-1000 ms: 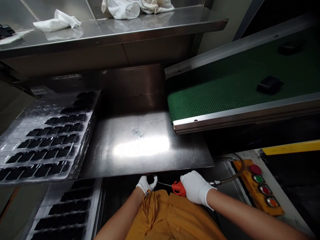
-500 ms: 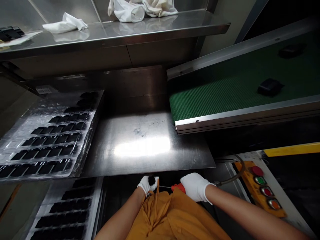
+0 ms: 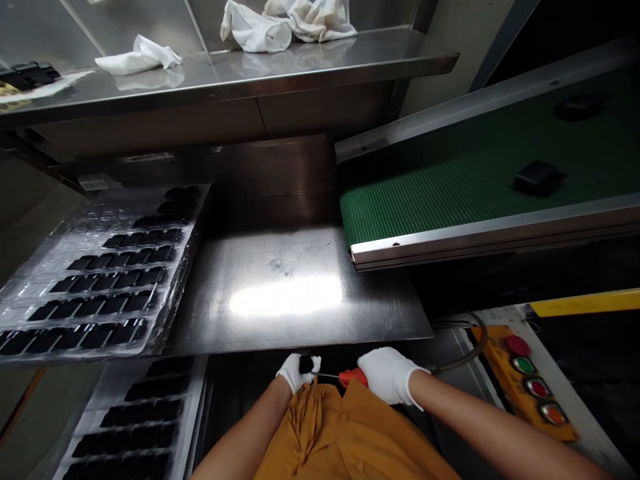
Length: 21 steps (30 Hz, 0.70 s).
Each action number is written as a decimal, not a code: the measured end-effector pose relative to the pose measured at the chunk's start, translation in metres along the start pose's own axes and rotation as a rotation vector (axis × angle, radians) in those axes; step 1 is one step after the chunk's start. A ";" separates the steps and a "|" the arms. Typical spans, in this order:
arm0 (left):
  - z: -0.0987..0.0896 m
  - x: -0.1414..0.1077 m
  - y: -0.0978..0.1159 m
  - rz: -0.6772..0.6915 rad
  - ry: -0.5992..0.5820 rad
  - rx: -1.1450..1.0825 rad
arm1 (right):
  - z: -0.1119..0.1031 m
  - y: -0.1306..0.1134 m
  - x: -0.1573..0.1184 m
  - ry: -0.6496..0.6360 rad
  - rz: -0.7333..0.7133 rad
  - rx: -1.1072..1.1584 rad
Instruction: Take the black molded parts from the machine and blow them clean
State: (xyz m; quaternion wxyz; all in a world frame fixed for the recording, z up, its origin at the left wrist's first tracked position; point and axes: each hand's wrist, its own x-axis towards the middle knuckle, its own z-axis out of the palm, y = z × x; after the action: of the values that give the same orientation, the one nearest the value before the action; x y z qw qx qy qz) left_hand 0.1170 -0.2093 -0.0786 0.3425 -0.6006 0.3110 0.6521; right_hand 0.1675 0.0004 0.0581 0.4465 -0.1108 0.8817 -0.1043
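Low in the head view, just below the metal table's edge, my left hand [image 3: 295,373] wears a white glove and is closed around a small black part [image 3: 306,364]. To its right, my right hand [image 3: 387,375], gloved too, grips the red handle [image 3: 353,377] of a tool. A thin metal shaft [image 3: 327,376] runs from that handle leftward to the black part. Whether the shaft's tip touches the part is too small to tell.
Clear trays [image 3: 165,293] of black parts lie at the left, with another tray [image 3: 183,427] lower down. A green conveyor [image 3: 425,180] at the right carries black parts [image 3: 539,178]. White cloths [image 3: 255,30] lie on the shelf [image 3: 300,73]. A button box [image 3: 530,380] is at lower right.
The view has shifted slightly. Both hands remain in front of the apron, and more of the tool's shaft shows between them.
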 end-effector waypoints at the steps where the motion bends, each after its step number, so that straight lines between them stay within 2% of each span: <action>1: 0.000 0.001 0.000 -0.008 0.008 -0.006 | 0.000 0.000 0.001 -0.002 0.001 -0.008; 6: -0.001 0.004 0.002 -0.054 0.055 -0.019 | 0.003 0.002 0.002 -0.070 0.033 -0.043; 9: -0.001 0.005 0.002 -0.051 0.049 -0.007 | 0.002 0.002 0.002 -0.023 -0.016 -0.012; 11: 0.000 0.005 0.001 -0.032 0.038 0.005 | 0.002 0.003 0.003 0.014 0.008 -0.026; 14: 0.002 0.004 0.001 -0.024 0.038 0.026 | 0.002 0.005 0.004 -0.009 0.052 -0.050; 18: 0.004 0.004 -0.002 0.026 0.029 0.084 | 0.006 0.008 0.005 -0.029 -0.007 -0.023; 21: 0.006 0.003 -0.005 0.032 0.046 0.151 | 0.008 0.010 0.005 -0.007 0.043 -0.059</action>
State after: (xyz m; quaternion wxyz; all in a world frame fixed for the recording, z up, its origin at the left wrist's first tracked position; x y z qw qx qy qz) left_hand 0.1178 -0.2010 -0.0811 0.3694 -0.5827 0.3767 0.6182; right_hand 0.1701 0.0074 0.0466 0.4481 -0.1053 0.8852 -0.0680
